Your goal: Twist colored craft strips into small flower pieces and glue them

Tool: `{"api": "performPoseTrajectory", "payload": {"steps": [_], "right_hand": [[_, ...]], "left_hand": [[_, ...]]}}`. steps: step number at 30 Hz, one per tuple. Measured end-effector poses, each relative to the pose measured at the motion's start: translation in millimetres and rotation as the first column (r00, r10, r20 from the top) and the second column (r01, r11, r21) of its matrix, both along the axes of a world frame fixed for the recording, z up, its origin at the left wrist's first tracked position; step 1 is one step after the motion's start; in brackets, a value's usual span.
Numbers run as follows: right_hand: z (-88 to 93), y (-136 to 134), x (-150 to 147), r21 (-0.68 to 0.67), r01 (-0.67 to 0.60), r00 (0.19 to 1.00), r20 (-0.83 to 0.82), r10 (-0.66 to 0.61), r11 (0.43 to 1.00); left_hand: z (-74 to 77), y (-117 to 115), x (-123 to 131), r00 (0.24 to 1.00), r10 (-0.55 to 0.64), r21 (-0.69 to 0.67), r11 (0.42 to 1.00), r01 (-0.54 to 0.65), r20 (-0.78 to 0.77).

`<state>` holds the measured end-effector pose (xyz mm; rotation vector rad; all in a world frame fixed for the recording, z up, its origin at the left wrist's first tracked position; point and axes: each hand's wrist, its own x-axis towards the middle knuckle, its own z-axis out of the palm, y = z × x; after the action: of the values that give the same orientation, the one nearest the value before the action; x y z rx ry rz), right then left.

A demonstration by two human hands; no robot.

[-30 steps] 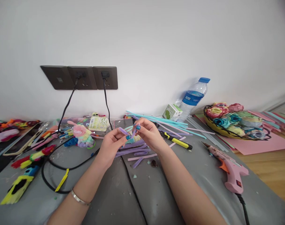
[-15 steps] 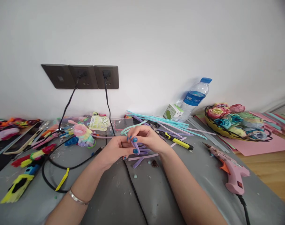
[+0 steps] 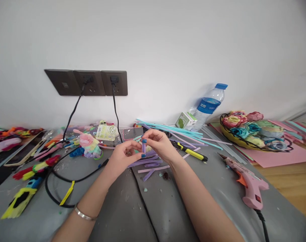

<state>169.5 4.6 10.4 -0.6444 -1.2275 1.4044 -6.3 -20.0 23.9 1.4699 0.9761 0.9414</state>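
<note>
One purple stem (image 3: 144,148): standing near-upright, being held above the table (image 3: 121,215).
Left hand (image 3: 124,158): thumb and fingers pinching its lower end.
Right hand (image 3: 158,144): thumb and fingers pinching its top.
Pinch: gripping tight at both ends is probably preventing twist.
Counts: one glue gun (image 3: 252,188), one cutter (image 3: 193,153) lying; one bottle (image 3: 208,106) leaning; loose stems (image 3: 140,163) overlapping, uncountable.

Craft workspace, pink glue gun (image 3: 252,188), purple pipe cleaners (image 3: 144,163), artificial flowers (image 3: 252,128)
</note>
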Motion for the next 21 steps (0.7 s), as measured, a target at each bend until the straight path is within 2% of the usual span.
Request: {"api": "performPoseTrajectory", "payload": {"steps": [6,15,21], "right_hand": [[0.4,0.5,-2.0,0.019,0.087,0.996,0.027,-0.087,0.996],[1.8,-1.1,-2.4,0.039,0.070,0.996,0.046,-0.072,0.997],[3.5,-2.0,-2.7,0.001,0.041,0.999,0.031,-0.041,0.999]], "left_hand": [[-4.2,-3.9,2.7,0.963,0.188,0.212,0.966,-0.146,-0.192],[-3.5,-7.4,7.0,0.961,0.188,0.305,0.945,-0.121,-0.201],[-2.5,-7.9,7.1,0.960,0.171,0.365,0.927,-0.080,-0.222]]}}
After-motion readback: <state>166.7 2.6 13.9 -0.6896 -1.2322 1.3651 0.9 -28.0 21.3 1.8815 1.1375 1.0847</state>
